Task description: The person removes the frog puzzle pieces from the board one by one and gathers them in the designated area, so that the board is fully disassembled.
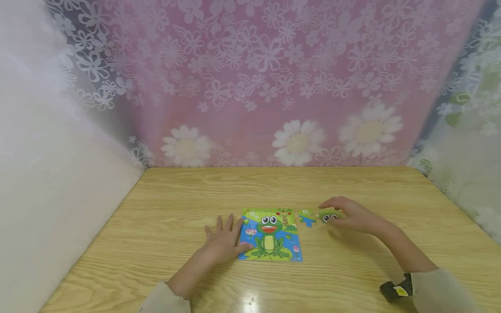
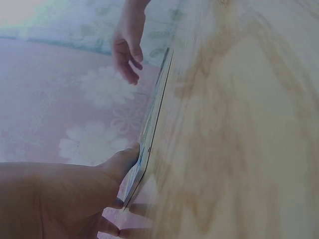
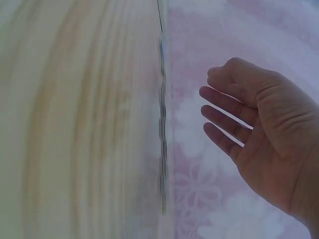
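Observation:
A square frog puzzle board (image 1: pixel 270 237) lies flat on the wooden table. My left hand (image 1: pixel 222 244) rests at its left edge, fingers spread on the tabletop and thumb lying over the board's printed face. In the left wrist view that thumb (image 2: pixel 124 162) touches the board's near edge. To the right of the board lie loose jigsaw pieces: a blue-and-green one (image 1: pixel 307 217) and one with the frog's eyes (image 1: pixel 330 217). Above the eye piece hovers my right hand (image 1: pixel 354 216), partly covering what lies beneath. The right wrist view shows this hand (image 3: pixel 269 119) apart from the pieces, fingers loosely bent, holding nothing.
The wooden table (image 1: pixel 195 187) runs back to a pink flowered curtain (image 1: pixel 274 87). Pale cloth hangs along the left and right sides. A black strap device (image 1: pixel 395 290) sits at my right wrist.

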